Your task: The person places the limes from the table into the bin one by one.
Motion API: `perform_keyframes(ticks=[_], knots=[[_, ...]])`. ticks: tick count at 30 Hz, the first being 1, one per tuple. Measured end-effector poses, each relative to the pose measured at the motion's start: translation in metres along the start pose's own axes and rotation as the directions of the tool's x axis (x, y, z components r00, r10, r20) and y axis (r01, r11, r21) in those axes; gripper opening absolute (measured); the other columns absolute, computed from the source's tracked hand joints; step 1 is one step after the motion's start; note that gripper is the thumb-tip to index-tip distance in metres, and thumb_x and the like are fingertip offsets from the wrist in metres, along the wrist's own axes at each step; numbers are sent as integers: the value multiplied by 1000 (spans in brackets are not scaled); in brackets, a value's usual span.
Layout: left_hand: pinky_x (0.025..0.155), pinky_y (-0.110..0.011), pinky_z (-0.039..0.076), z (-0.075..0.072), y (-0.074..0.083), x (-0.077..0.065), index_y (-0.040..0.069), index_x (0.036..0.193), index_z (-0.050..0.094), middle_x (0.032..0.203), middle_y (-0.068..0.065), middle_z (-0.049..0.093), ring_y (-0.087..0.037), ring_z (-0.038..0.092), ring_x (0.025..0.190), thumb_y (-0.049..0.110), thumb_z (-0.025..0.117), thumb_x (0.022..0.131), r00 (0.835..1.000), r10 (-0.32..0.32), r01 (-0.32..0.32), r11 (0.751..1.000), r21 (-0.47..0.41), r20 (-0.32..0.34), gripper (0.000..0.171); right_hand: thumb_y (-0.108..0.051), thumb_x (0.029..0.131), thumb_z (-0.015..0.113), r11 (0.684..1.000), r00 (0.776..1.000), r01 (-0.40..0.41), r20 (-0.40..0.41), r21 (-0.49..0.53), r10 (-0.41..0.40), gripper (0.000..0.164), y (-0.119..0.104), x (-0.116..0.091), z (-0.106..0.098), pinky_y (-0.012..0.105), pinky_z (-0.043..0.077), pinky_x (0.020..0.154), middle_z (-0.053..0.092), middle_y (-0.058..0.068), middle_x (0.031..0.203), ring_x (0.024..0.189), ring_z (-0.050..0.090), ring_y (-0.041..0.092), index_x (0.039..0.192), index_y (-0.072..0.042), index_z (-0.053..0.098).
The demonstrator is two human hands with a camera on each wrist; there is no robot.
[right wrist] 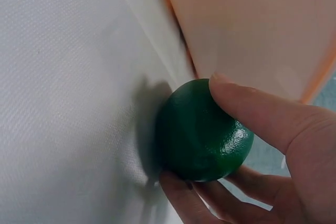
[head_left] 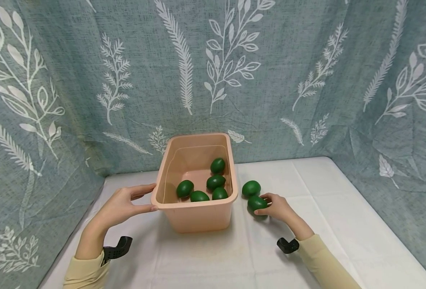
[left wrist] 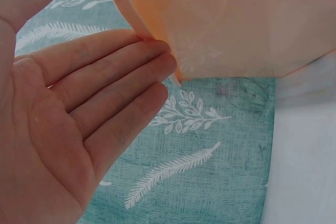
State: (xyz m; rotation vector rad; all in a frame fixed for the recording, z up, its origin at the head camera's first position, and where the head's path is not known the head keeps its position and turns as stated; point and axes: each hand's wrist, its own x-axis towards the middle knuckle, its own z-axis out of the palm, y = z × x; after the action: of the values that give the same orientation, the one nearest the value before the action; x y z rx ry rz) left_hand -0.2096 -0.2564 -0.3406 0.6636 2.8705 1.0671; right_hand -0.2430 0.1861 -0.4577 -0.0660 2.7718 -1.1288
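Note:
A peach plastic bin (head_left: 205, 218) holds several glossy dark green avocados (head_left: 216, 182). At the bin's left rim, my left hand (head_left: 120, 204) touches with its fingertips, the fingers nearly straight and the thumb apart from them at the front corner. The left wrist view shows these fingers side by side against the bin's wall (left wrist: 241, 30). To the right of the bin, my right hand (head_left: 278, 207) grips an avocado (right wrist: 202, 129), thumb on one side and fingers round the other. Just behind it lies another avocado (head_left: 251, 188) on the cloth.
A white cloth (head_left: 307, 188) covers the table. Behind and at both sides hangs a blue-green curtain (head_left: 144, 80) with white leaf prints. A black wrist mount (head_left: 117, 249) sits on the left wrist, another mount (head_left: 287, 245) on the right.

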Motion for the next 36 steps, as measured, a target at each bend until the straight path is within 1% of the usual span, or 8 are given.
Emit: perform_keyframes(ticks=[9, 16, 23, 32, 36], knots=[[101, -49, 47, 1, -1, 0, 8, 134, 56, 132, -9, 58, -35, 54, 122, 41, 75, 80, 1000, 8, -8, 1000, -5, -6, 66, -29, 73, 82, 1000, 1000, -7, 20, -4, 7, 64, 1, -1, -2, 39, 55, 75, 61, 18, 120, 103, 60, 31, 125, -2, 58], [101, -50, 47, 0, 0, 1, 8, 134, 55, 132, -10, 58, -36, 53, 123, 41, 75, 80, 1000, 8, -8, 1000, -8, 1, 66, -29, 73, 81, 1000, 999, 28, 15, 2, -29, 63, -4, -5, -10, 40, 55, 78, 61, 18, 119, 103, 61, 30, 125, -2, 58], [101, -51, 46, 0, -1, 0, 7, 134, 55, 133, -11, 58, -36, 52, 123, 40, 75, 80, 1000, 10, -10, 1000, -12, 6, 67, -29, 74, 81, 996, 996, 83, 14, 37, -84, 63, -19, -10, -22, 36, 57, 74, 61, 18, 120, 100, 64, 30, 126, -2, 58], [101, -49, 47, 1, -1, 0, 6, 133, 55, 132, -11, 58, -35, 53, 123, 40, 75, 79, 1000, 12, -12, 1000, -1, -7, 67, -32, 74, 81, 992, 992, 119, 24, 44, -120, 67, -41, -12, -39, 35, 58, 74, 60, 17, 123, 100, 64, 28, 129, -3, 56], [101, -49, 47, 2, -1, -1, 6, 133, 56, 132, -10, 58, -36, 53, 123, 40, 76, 79, 1000, 13, -13, 1000, 1, -8, 67, -32, 75, 80, 985, 986, 165, 8, 42, -166, 65, -53, -11, -49, 34, 58, 74, 61, 17, 121, 100, 65, 28, 128, -4, 57]])
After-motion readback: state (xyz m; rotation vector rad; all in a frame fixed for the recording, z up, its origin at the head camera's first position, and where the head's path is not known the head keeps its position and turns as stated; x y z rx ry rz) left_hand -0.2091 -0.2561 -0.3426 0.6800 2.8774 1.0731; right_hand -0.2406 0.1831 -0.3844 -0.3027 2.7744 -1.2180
